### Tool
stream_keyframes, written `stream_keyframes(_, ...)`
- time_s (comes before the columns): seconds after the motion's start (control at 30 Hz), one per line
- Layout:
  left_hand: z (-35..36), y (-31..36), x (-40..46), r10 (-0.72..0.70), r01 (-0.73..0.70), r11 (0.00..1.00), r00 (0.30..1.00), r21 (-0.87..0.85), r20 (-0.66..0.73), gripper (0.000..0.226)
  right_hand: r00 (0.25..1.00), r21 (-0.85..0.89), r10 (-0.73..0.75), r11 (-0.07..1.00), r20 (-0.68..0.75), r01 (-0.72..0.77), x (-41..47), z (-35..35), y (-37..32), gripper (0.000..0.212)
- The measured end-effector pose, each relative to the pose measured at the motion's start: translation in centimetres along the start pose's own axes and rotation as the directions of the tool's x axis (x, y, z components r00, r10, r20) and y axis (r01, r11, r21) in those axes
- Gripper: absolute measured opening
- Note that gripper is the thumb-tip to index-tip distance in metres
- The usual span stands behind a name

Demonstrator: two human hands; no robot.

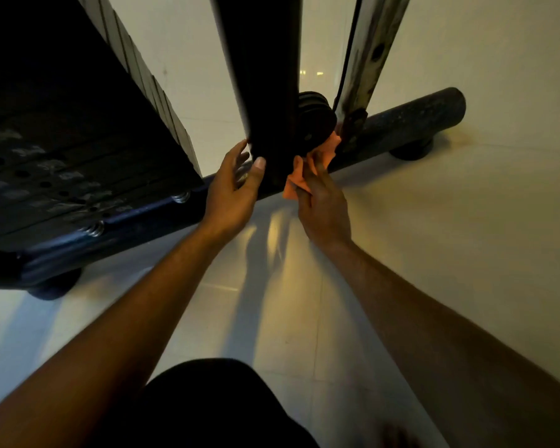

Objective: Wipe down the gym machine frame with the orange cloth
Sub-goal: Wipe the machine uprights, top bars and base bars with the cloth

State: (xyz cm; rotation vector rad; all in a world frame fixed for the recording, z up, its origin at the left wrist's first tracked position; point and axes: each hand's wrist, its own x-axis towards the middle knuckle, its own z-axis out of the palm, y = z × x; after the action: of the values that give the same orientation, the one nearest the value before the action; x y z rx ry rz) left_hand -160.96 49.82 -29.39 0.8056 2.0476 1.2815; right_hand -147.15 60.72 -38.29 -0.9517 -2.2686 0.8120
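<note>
A dark upright post [265, 76] of the gym machine frame rises from a dark round base tube [401, 124] lying on the floor. My left hand [233, 192] is at the post's foot, thumb on its front face and fingers reaching around its left side. My right hand [320, 205] holds the orange cloth [328, 148] against the right side of the post's foot, near a black pulley [314, 108]. Part of the cloth is hidden behind my fingers and the post.
A black weight stack [62, 150] with numbered plates fills the left side above the base tube. A worn metal upright [372, 50] with holes stands to the right of the post. Rubber feet [411, 151] hold the tube off the pale tiled floor [434, 237].
</note>
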Motion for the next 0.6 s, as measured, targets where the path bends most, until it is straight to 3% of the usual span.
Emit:
stream_keyframes(0.2, -1.7, 7.4, -4.2, -0.001, -0.004, 0.976, 1.0, 0.219, 0.025, 0.061, 0.987, -0.052, 0.058, 0.997, 0.149, -0.05, -1.1, -10.6, -6.0, 0.054)
stream_keyframes(0.33, -3.7, 15.3, -7.8, 0.031, -0.076, 0.914, 0.992, 0.398, 0.12, 0.062, 0.971, -0.093, 0.114, 0.991, 0.21, -0.097, -1.4, -19.4, -11.4, 0.056)
stream_keyframes(0.6, -9.3, 38.7, -16.4, 0.06, -0.258, 0.757, 0.942, 0.6, 0.33, 0.061, 0.928, -0.164, 0.225, 0.969, 0.296, -0.183, -1.7, -43.3, -29.2, 0.05)
